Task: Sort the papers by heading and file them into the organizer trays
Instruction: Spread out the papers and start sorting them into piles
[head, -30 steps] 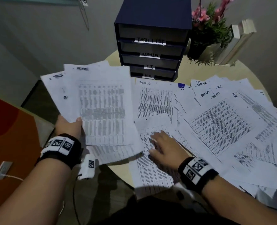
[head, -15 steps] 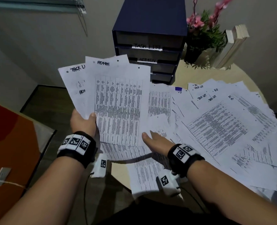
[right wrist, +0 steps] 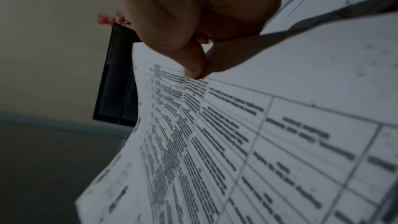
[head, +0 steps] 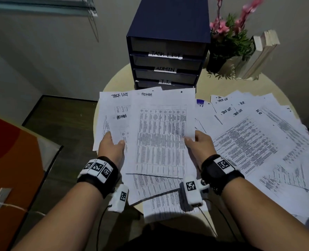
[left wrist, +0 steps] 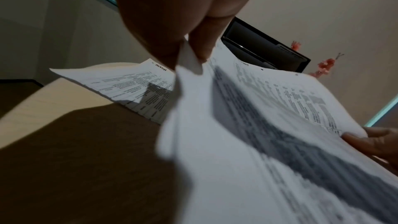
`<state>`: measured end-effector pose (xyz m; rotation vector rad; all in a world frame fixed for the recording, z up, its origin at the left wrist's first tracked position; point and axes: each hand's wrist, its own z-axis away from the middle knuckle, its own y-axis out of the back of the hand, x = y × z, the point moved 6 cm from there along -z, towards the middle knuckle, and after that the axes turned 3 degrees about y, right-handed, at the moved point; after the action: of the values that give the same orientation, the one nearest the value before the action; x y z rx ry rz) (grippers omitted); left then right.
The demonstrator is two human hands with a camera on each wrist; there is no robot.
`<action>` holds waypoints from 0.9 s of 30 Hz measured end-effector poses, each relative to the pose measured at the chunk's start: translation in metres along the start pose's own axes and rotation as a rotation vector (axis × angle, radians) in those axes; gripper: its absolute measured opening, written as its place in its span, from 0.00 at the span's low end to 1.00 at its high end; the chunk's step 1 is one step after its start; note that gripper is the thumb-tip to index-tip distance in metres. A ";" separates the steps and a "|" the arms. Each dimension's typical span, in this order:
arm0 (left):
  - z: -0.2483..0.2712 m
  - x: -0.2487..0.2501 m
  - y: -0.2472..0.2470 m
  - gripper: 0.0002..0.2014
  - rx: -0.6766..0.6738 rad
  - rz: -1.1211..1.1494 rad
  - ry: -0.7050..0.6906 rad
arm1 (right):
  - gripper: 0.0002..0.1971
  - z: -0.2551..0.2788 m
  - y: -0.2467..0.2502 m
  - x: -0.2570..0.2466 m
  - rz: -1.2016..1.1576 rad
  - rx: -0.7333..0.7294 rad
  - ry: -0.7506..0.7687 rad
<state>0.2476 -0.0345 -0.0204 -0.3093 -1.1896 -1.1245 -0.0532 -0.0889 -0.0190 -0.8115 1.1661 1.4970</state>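
Pinching opposite edges, left hand (head: 112,147) and right hand (head: 200,144) hold the fanned sheaf of papers (head: 161,134) above the table (head: 117,82), before the organizer (head: 168,51); half a second earlier, the right hand lay flat on the loose sheets (head: 258,142).

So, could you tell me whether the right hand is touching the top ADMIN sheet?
Touching: the right wrist view shows the right hand pinching the ADMIN sheet at its edge.
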 end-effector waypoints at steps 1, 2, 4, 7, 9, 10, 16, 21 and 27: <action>-0.001 0.000 0.001 0.12 0.000 -0.005 -0.012 | 0.05 -0.003 0.005 0.006 -0.010 -0.001 -0.013; -0.002 -0.002 0.004 0.10 0.011 -0.002 -0.012 | 0.05 -0.005 0.008 0.013 -0.025 -0.013 -0.035; -0.001 -0.003 0.010 0.07 0.040 0.031 -0.010 | 0.07 -0.013 0.013 0.031 -0.072 -0.017 -0.098; 0.003 0.002 0.013 0.09 0.072 0.055 -0.008 | 0.10 -0.015 0.015 0.043 -0.113 -0.050 -0.154; 0.006 0.005 0.013 0.13 0.075 0.019 -0.013 | 0.08 -0.007 0.011 0.041 -0.055 -0.109 -0.167; 0.007 0.004 0.011 0.15 0.070 0.004 -0.006 | 0.10 -0.002 0.007 0.038 -0.004 -0.144 -0.168; 0.002 0.001 0.009 0.28 0.043 -0.212 0.052 | 0.21 0.003 0.001 0.032 0.152 -0.129 -0.128; -0.015 -0.029 0.046 0.17 0.159 -0.245 0.111 | 0.23 -0.022 -0.008 0.033 0.291 -0.046 -0.113; -0.015 -0.058 0.128 0.20 0.444 -0.300 0.246 | 0.25 -0.037 -0.065 0.016 0.300 -0.185 -0.107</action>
<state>0.3639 0.0440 -0.0318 0.3486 -1.2511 -1.0812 0.0029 -0.1194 -0.0614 -0.6899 1.1165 1.8949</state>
